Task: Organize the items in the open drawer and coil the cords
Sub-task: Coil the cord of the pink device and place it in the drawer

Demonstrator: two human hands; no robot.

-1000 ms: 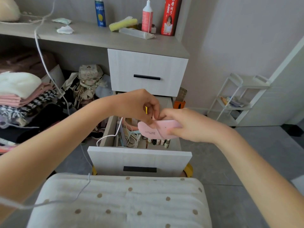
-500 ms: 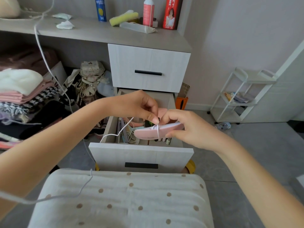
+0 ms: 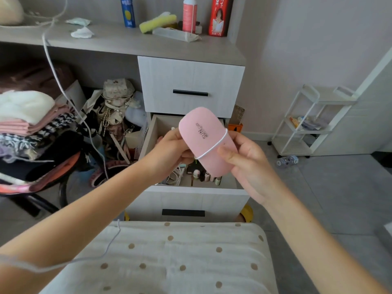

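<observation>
A flat pink device (image 3: 201,134) marked SUN is held up above the open drawer (image 3: 186,198). A white cord (image 3: 212,146) is wrapped once across its top. My right hand (image 3: 246,164) grips the device's near end, thumb on top. My left hand (image 3: 171,151) holds its left edge from below, fingers curled under it. In the drawer lie coiled white cables (image 3: 175,177) and several small bottles (image 3: 203,176); the device and my hands hide most of it.
A dotted cushion (image 3: 169,257) lies in front of the drawer, a long white cable (image 3: 63,90) hanging from the desk top and trailing over it. Folded clothes (image 3: 25,119) and bags (image 3: 116,102) fill the space under the desk. A white wire rack (image 3: 309,122) stands at right.
The pink device has been lifted and turned face-up, with the white cord now wrapped across it. My left hand moved from pinching the cord on top to holding the device's left side.
</observation>
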